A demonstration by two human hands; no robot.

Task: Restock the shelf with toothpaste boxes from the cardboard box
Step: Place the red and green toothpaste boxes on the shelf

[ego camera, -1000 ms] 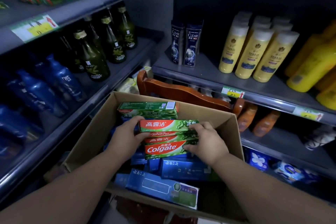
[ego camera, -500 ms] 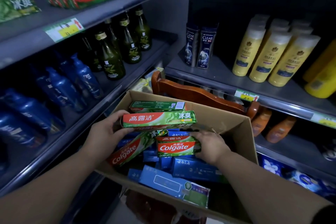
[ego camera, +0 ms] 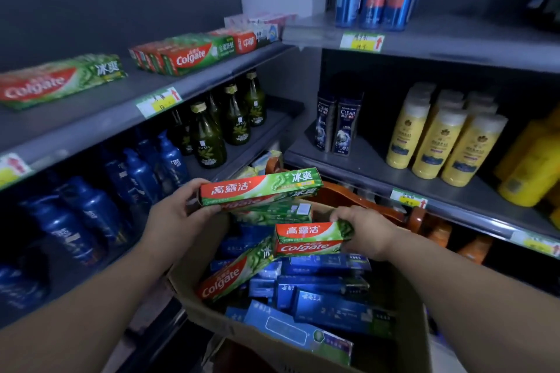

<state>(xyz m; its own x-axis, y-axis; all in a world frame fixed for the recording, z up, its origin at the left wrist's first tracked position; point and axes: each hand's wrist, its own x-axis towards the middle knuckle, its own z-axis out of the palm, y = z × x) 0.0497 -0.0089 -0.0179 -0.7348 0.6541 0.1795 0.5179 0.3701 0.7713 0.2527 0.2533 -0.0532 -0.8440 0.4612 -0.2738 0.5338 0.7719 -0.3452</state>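
The left hand (ego camera: 178,215) is gripping a red-and-green toothpaste box (ego camera: 260,188) above the cardboard box (ego camera: 212,333), while the right hand (ego camera: 363,230) is clamping a second toothpaste box (ego camera: 309,239) just over the blue cartons inside. Picking appears under way; next, each box is needing a lift to the upper shelf (ego camera: 127,100), beside the matching stock (ego camera: 60,79).

Before you: cardboard box (ego camera: 194,291), toothpaste boxes (ego camera: 327,297) inside. Your left hand (ego camera: 178,212) holds one above it, your right hand (ego camera: 366,230) another. Upper-left shelf (ego camera: 91,118): more toothpaste cartons (ego camera: 181,54).
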